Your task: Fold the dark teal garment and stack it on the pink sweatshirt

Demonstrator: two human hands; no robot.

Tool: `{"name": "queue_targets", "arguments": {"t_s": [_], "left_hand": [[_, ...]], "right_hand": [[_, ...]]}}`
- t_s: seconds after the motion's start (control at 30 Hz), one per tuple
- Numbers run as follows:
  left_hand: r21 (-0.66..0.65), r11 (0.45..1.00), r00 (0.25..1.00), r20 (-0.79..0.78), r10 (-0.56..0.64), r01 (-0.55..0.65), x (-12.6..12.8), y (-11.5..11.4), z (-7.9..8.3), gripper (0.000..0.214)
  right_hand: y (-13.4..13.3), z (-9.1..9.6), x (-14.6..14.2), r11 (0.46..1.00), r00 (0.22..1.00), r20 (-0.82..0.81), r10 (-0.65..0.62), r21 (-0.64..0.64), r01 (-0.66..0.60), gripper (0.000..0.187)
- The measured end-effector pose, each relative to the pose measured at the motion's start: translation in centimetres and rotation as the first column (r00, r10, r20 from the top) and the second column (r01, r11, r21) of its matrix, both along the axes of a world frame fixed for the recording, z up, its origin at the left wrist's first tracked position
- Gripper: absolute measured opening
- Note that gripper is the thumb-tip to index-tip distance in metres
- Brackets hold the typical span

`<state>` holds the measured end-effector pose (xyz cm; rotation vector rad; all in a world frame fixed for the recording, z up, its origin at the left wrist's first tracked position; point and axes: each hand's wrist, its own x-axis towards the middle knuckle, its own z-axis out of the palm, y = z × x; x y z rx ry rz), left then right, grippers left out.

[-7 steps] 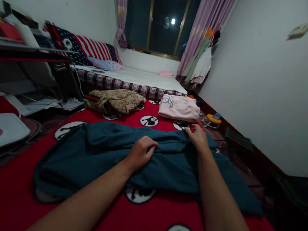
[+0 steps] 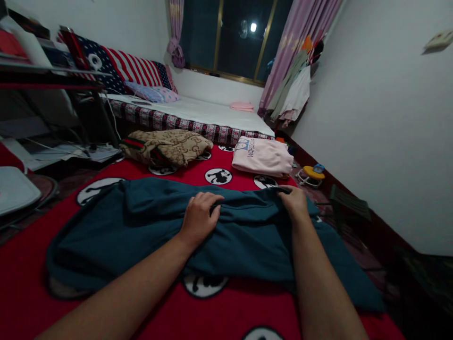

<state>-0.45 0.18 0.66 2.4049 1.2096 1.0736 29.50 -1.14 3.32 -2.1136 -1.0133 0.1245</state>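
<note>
A dark teal garment lies spread across a red blanket printed with black-and-white round figures. My left hand rests on the middle of the garment, its fingers curled into a fold of the cloth. My right hand grips the garment's far right edge, fingers closed on the fabric. Both forearms reach in from the bottom of the view.
A folded pink garment and a folded brown patterned one lie further back on the blanket. Beyond is a mattress with a flag-print pillow. A desk stands left, a white wall right, a small yellow toy on the floor.
My left hand has slid slightly left and up along the teal garment, curling into the fold. My right hand closed more on the far edge.
</note>
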Motion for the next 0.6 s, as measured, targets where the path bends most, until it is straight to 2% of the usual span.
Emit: {"name": "queue_targets", "arguments": {"t_s": [0.03, 0.1, 0.17, 0.23, 0.4, 0.5, 0.6], "left_hand": [[0.013, 0.998, 0.998, -0.035, 0.059, -0.059, -0.2, 0.2, 0.2, 0.03], [0.01, 0.989, 0.982, -0.123, 0.146, -0.145, -0.6, 0.7, 0.6, 0.042], [-0.024, 0.982, 0.956, -0.234, 0.177, -0.187, -1.2, 1.4, 1.0, 0.049], [-0.076, 0.977, 0.922, -0.351, 0.163, -0.201, -2.0, 2.3, 1.5, 0.051], [-0.223, 0.953, 0.846, -0.53, 0.058, -0.206, -5.0, 4.5, 3.5, 0.047], [-0.28, 0.949, 0.844, -0.535, -0.027, -0.147, -6.8, 5.4, 4.7, 0.053], [-0.245, 0.962, 0.88, -0.474, -0.007, -0.124, -7.9, 6.0, 5.3, 0.046]], "right_hand": [[0.1, 0.4, 0.1, 0.989, 0.997, -0.082, 0.006, 0.147, 0.006, 0.035], [0.2, 1.1, 0.0, 0.913, 0.966, -0.259, 0.024, 0.398, 0.084, 0.037], [0.2, 1.6, -0.1, 0.831, 0.913, -0.405, 0.046, 0.522, 0.19, 0.039], [0.0, 2.0, -0.2, 0.798, 0.86, -0.506, 0.072, 0.546, 0.254, 0.039], [-0.5, 2.4, -0.3, 0.808, 0.8, -0.59, 0.107, 0.52, 0.275, 0.036], [-0.6, 2.4, 0.0, 0.812, 0.791, -0.603, 0.102, 0.51, 0.284, 0.037], [-0.5, 2.3, 0.6, 0.811, 0.836, -0.543, 0.084, 0.524, 0.259, 0.034]]}}
